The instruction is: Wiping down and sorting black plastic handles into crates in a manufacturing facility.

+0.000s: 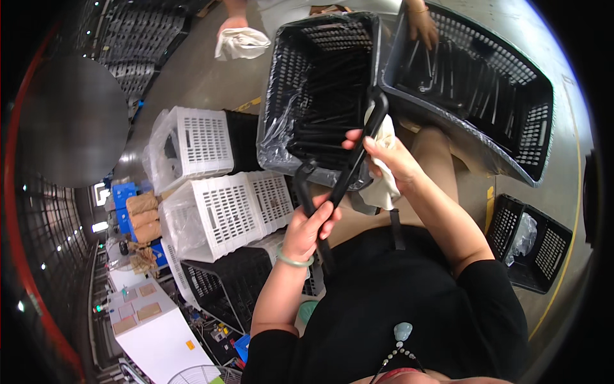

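My left hand (pixel 312 229), with a pale green bangle at its wrist, is closed around the lower part of a bent black bar (pixel 350 169). The bar slants up and away to a curved end, and another bent black end rises beside my left fingers; I cannot tell whether both belong to one piece. Higher up, my right hand (pixel 390 160) grips the same bar and a white cloth (pixel 385 185) together, the cloth hanging below the palm. Just beyond, a black plastic-lined crate (pixel 272 121) holds several dark bars.
A co-worker's hand reaches into another black crate (pixel 470 168) of bars at the right. Another hand (pixel 234 23) holds a white cloth (pixel 242 43) at the top. White crates (pixel 231 208) stand left; a smaller black crate (pixel 555 246) sits right. A white cabinet (pixel 160 342) stands lower left.
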A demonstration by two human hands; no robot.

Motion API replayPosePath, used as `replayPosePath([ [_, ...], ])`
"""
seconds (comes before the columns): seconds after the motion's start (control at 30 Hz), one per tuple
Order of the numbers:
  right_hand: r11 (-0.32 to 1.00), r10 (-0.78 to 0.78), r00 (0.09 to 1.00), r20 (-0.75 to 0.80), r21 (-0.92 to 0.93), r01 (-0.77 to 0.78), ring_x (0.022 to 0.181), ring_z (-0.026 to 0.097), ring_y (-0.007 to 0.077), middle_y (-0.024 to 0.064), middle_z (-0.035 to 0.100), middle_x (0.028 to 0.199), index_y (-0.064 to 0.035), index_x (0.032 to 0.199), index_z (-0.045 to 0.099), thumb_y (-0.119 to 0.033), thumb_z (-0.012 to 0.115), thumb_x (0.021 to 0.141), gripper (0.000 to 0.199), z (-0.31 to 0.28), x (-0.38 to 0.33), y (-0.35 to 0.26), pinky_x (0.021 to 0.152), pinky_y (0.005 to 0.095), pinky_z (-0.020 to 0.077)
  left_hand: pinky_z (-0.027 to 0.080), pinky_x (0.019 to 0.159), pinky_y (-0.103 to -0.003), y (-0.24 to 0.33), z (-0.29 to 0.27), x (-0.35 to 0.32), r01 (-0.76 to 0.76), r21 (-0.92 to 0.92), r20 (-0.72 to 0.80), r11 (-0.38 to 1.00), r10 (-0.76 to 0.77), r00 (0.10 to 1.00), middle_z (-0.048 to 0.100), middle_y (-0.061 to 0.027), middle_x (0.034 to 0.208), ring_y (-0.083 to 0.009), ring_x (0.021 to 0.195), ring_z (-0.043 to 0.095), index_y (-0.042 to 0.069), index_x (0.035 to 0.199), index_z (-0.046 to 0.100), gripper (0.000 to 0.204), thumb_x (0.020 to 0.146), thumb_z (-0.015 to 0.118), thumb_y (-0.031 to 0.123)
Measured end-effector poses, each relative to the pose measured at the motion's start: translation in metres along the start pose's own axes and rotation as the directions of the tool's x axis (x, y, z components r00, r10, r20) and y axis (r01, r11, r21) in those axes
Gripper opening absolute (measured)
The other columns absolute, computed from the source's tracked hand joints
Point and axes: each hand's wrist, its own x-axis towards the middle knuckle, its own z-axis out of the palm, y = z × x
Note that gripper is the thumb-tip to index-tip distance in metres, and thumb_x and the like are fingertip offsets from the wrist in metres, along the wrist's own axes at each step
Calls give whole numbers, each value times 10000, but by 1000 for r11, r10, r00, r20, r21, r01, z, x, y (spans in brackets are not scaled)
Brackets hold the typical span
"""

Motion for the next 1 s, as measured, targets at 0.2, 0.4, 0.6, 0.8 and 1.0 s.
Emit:
replayPosePath([
  [0.2,954,-125,983,-132,-290,83,637,547,61,-14,602,747,-51,892,642,-345,651,902,294,-11,12,-27,555,240,441,401,563,-180,10,11,32,-88,58,-53,994,91,994,619,-88,1105,-73,753,527,-9,1311,483,513,985,498,387],
  [0.4,667,38,999,26,-745,-6,758,650,138,85,681,809,-7,929,647,-304,797,720,392,10,-15,0,698,305,507,426,969,-332,0,47,73,-248,-277,-139,928,216,966,550,-62,1284,-170,1182,507,50,1322,487,463,1009,430,387],
  [0.6,458,5,992,123,-882,107,865,645,366,191,662,876,-28,959,629,-351,777,668,459,-1,-13,-43,775,421,503,249,1128,-423,28,76,70,-350,-278,180,894,407,896,363,-90,1463,-227,1339,347,52,1432,321,642,995,329,522],
  [0.8,-166,-373,919,-130,-965,-204,876,650,332,145,674,889,-70,972,637,-305,787,681,403,-90,-38,-176,763,410,515,253,1124,-456,32,45,76,-289,38,249,957,271,930,291,-140,1522,-269,1414,261,18,1446,324,576,992,484,335],
  [1.0,-603,-11,894,-449,-710,-364,846,670,302,113,682,836,-76,868,680,-256,802,632,321,-235,-75,-206,712,419,518,319,1074,-413,20,-42,90,-137,144,-47,980,145,988,512,-89,1364,-207,1310,420,48,1281,535,361,990,513,262],
])
